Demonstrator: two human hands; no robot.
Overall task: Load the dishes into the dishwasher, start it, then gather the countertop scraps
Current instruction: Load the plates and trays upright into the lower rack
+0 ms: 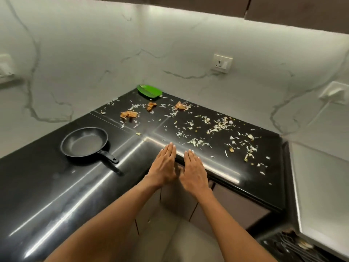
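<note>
A black frying pan (pixel 85 142) sits empty on the black countertop (pixel 56 186), handle pointing toward me. White and orange food scraps (pixel 219 126) lie scattered over the counter's far right part, with orange clumps (pixel 129 114) further back. A green dustpan-like tray (pixel 149 91) lies in the far corner. My left hand (pixel 164 165) and my right hand (pixel 194 171) hover side by side, palms down, fingers straight, at the counter's inner corner edge. Neither hand holds anything.
At the lower right, a dishwasher rack (pixel 290 246) with cutlery shows beneath a pale raised surface (pixel 321 186). Cabinet doors (pixel 188 201) stand below the counter. Wall sockets (pixel 221 63) sit on the marble backsplash.
</note>
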